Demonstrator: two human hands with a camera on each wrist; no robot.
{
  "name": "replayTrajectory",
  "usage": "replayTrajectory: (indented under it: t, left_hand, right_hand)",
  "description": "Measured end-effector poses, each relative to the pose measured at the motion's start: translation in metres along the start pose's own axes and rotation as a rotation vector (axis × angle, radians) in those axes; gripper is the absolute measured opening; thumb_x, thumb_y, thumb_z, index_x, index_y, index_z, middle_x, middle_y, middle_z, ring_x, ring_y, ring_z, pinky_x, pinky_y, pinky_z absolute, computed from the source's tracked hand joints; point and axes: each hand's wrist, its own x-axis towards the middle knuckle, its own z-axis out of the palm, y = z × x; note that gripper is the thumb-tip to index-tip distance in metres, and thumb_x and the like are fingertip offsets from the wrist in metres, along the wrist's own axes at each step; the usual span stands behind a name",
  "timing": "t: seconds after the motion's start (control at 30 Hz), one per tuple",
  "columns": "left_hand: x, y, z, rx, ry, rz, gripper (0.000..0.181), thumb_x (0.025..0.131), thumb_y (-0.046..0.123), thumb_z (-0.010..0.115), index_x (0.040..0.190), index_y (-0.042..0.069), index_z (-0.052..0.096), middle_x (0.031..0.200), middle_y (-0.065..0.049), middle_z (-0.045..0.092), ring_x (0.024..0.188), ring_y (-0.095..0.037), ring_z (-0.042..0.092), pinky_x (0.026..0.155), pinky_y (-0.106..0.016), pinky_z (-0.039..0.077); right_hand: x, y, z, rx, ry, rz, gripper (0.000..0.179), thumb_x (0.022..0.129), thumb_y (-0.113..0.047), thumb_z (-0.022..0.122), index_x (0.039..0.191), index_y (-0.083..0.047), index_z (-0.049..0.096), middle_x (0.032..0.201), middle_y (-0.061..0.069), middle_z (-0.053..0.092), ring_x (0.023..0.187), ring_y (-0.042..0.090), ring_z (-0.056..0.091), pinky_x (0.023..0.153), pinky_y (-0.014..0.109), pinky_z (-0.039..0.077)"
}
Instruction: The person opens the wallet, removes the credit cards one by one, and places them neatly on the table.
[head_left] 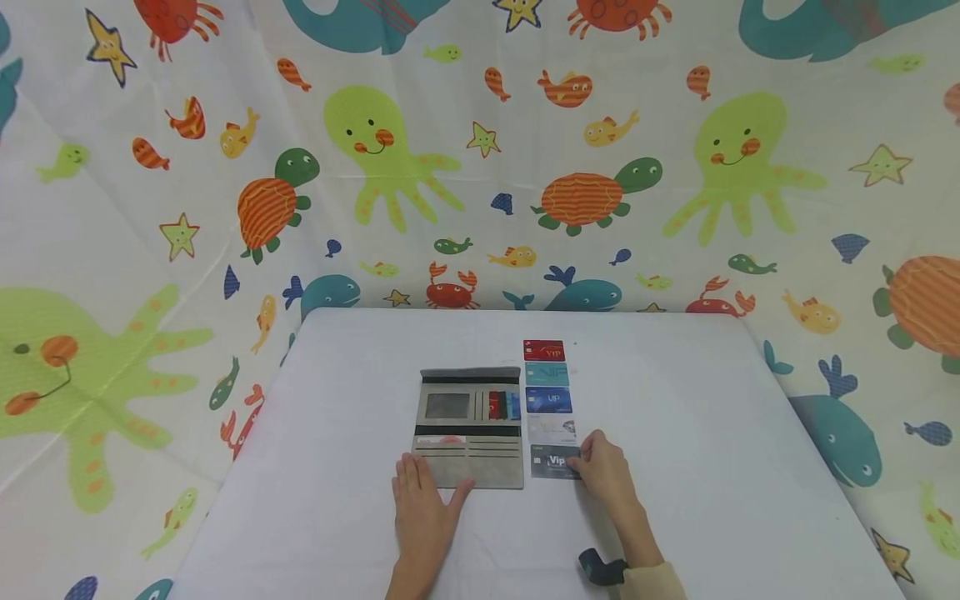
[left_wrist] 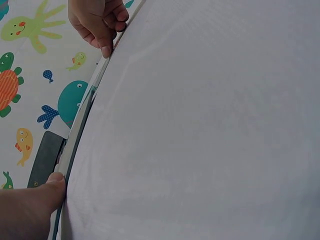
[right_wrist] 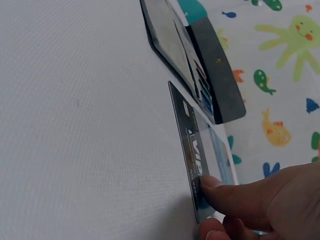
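Observation:
An unfolded grey wallet (head_left: pixel 497 477) lies on the white table, with several cards in its upper right slots and a pink-and-white card (head_left: pixel 441 439) in a lower left slot. My left hand (head_left: pixel 424 517) rests on the wallet's lower left corner, fingers straight and thumb spread. To the wallet's right, my right hand (head_left: pixel 606 473) pinches the right end of a dark grey VIP card (head_left: pixel 546 467). In the right wrist view the thumb (right_wrist: pixel 215 189) presses on that card's face, with fingertips at its edge. The left wrist view shows the wallet edge-on under the left thumb (left_wrist: pixel 56 184).
Above the dark card, a column runs upward: a white-silver card (head_left: pixel 547 429), a blue card (head_left: pixel 548 400), a teal card (head_left: pixel 547 374) and a red card (head_left: pixel 543 350). A dark object (head_left: pixel 600 568) sits by the right wrist. A sea-animal cloth (head_left: pixel 450 108) hangs behind the table.

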Motion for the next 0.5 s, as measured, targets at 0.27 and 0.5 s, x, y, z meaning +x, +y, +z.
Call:
replayTrajectory:
  t: [0.27, 0.5]
  left_hand:
    - [0.000, 0.000, 0.000, 0.005, -0.011, -0.007, 0.104, 0.083, 0.059, 0.072, 0.147, -0.015, 0.036, 0.157, -0.036, 0.029, 0.149, -0.049, 0.027, 0.121, -0.060, 0.025]
    - [0.000, 0.001, 0.000, 0.000, 0.003, 0.006, 0.104, 0.083, 0.058, 0.073, 0.146, -0.016, 0.036, 0.156, -0.036, 0.030, 0.148, -0.050, 0.028, 0.120, -0.061, 0.026]
  right_hand:
    - [0.000, -0.010, 0.003, -0.022, -0.001, -0.038, 0.022, 0.089, -0.015, 0.074, 0.092, -0.003, 0.055, 0.071, 0.005, 0.058, 0.064, 0.015, 0.052, 0.055, 0.025, 0.040]
    - [0.002, -0.035, 0.013, 0.023, -0.020, -0.103, 0.021, 0.095, -0.022, 0.068, 0.096, -0.004, 0.057, 0.070, 0.003, 0.056, 0.062, 0.013, 0.050, 0.053, 0.023, 0.041]
